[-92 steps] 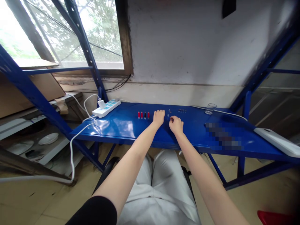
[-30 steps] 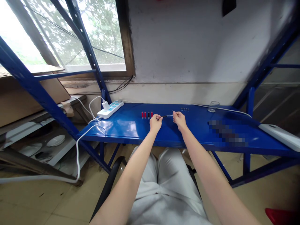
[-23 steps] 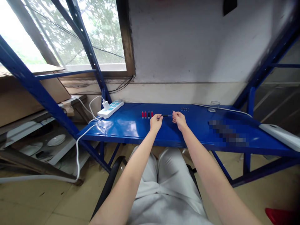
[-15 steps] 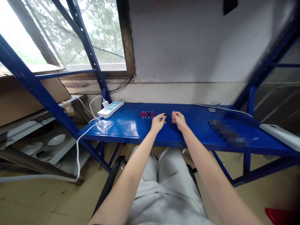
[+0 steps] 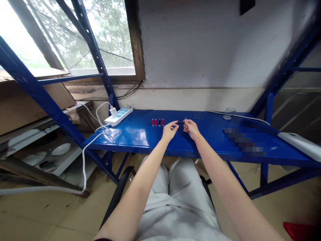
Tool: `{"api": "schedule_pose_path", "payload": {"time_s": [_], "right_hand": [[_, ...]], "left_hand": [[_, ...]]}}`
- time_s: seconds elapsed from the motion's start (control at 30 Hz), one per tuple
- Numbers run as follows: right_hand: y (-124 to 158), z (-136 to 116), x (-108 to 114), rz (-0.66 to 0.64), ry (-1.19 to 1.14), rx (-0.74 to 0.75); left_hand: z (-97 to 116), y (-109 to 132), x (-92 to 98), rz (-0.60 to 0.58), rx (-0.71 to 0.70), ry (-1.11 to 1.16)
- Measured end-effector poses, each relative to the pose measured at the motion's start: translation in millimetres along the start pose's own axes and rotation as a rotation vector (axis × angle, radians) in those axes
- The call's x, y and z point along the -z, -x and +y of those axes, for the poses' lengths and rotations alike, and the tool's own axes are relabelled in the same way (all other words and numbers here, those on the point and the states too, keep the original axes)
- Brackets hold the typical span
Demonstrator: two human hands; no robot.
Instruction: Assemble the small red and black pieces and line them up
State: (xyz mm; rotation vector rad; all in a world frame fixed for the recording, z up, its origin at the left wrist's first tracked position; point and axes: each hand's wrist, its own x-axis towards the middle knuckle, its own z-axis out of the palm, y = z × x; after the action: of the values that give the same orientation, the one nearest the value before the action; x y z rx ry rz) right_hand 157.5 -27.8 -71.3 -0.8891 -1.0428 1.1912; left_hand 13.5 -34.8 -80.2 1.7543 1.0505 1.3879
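Observation:
Between my two hands runs a short, thin black stick (image 5: 181,123), held level just above the blue table (image 5: 135,139). At its left end my left hand (image 5: 170,131) is closed in a pinch of thumb and fingers. My right hand (image 5: 191,128) has its fingers curled around the right end, which hides that part. A small thin tip shows above the right fingers, too small to name. Left of my hands stand small red and black cylinders (image 5: 155,122) in a short row. Several tiny metallic pieces (image 5: 198,116) lie behind my right hand.
A white power strip (image 5: 118,116) with a plugged-in cable is at the table's left. Toward the right are a clear glass (image 5: 228,114), a blurred-out dark object (image 5: 244,142) and a white device (image 5: 301,144). Blue frame posts rise at both sides.
My left hand has shifted very slightly right along the black stick, and less of the stick shows between the hands. The other things on the table are where they were.

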Motion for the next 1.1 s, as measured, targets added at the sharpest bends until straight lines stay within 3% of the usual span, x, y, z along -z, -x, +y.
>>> {"api": "schedule_pose_path", "payload": {"time_s": [0.13, 0.33, 0.7, 0.93, 1.1], "right_hand": [[1.1, -0.5, -2.1, -0.003, 0.014, 0.009], [1.8, 0.9, -3.3, 0.045, 0.07, 0.054], [-1.9, 6.3, -1.0, -0.038, 0.098, 0.021], [-0.9, 4.2, -1.7, -0.022, 0.096, -0.012], [-2.6, 5.8, -3.0, -0.01, 0.107, -0.027]], "left_hand": [[3.0, 0.3, -0.2, 0.057, 0.037, -0.021], [6.8, 1.8, 0.2, 0.044, 0.062, -0.029], [6.6, 1.4, 0.2, 0.029, 0.084, 0.036], [9.0, -2.5, -2.0, 0.042, 0.102, 0.057], [18.7, -18.6, 2.2, -0.002, -0.034, -0.114]]}}
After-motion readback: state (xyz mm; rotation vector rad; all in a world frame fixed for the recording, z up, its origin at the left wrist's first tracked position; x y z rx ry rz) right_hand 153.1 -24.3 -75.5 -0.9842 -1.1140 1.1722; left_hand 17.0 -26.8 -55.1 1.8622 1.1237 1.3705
